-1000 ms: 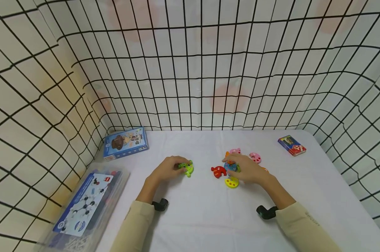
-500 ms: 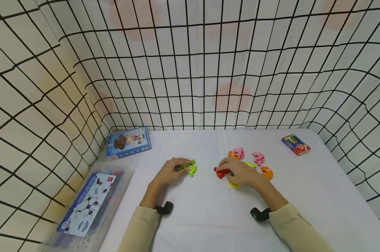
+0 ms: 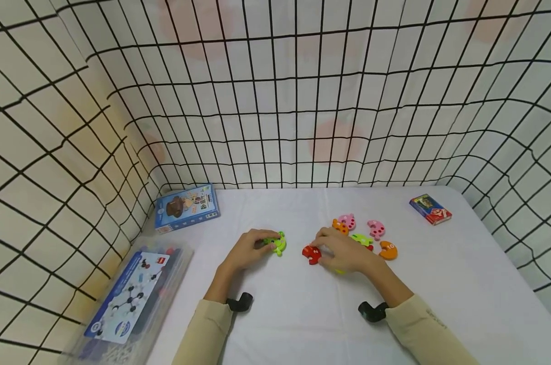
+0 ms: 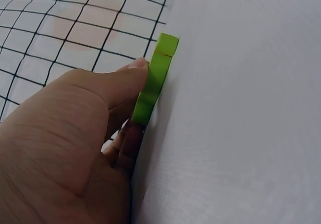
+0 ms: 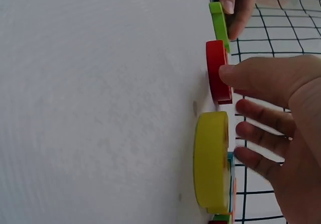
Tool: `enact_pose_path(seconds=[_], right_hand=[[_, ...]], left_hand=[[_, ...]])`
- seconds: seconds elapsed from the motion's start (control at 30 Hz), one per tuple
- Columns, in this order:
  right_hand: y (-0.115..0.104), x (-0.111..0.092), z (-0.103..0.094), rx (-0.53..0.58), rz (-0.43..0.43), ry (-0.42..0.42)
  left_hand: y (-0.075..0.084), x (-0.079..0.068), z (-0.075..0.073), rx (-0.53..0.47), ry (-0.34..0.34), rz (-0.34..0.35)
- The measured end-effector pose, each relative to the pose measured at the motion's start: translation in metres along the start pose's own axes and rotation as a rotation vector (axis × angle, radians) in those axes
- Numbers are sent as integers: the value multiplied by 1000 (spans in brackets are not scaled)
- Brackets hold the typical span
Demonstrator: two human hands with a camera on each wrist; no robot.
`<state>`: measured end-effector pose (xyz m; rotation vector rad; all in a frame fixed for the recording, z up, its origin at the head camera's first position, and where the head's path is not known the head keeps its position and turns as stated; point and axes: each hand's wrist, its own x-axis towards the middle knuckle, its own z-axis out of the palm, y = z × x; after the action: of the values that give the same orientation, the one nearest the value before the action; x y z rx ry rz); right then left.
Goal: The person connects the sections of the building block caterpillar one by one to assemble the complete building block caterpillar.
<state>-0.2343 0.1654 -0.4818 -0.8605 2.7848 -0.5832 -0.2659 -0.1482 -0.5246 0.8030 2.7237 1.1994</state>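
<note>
Left hand: the left hand (image 3: 245, 249) pinches a green animal-shaped piece (image 3: 280, 244) between thumb and fingers, left of the tabletop's middle.
Green piece: in the left wrist view, its thick side shows just beside the cloth; whether it touches is unclear.
Right hand: the right hand (image 3: 344, 251) grips a red animal-shaped piece (image 3: 310, 255) with thumb and forefinger; the other fingers are spread.
Red piece: right of the green piece and apart from it, a white numeral on its face.
Yellow piece: a yellow piece (image 5: 210, 161) beside the red one, largely hidden by the right hand in the head view.
Loose pieces: beyond and right of the right hand, an orange spotted piece (image 3: 340, 226), two pink spotted pieces (image 3: 376, 230), a lime piece (image 3: 362, 239) and an orange piece (image 3: 388, 251).
Far corners: a blue picture box (image 3: 187, 208) at the left; a small red-and-blue box (image 3: 431, 209) near the right.
Left edge: a clear plastic case (image 3: 126, 299) with a molecule-model label.
Tabletop: white-covered tabletop (image 3: 284, 314), its far edge meeting a black-gridded white wall (image 3: 304, 96).
</note>
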Motion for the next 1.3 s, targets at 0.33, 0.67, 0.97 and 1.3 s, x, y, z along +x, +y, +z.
enact_pose_path(seconds=[0.33, 0.67, 0.97, 1.3], right_hand=[[-4, 3, 7, 69, -29, -39], [-9, 7, 14, 144, 22, 53], [-29, 19, 20, 250, -8, 180], [-47, 29, 34, 247, 20, 242]], left_hand=[[3, 3, 5, -16, 12, -13], [2, 6, 5, -41, 5, -43], [2, 5, 3, -32, 21, -39], [2, 6, 6, -19, 28, -37]])
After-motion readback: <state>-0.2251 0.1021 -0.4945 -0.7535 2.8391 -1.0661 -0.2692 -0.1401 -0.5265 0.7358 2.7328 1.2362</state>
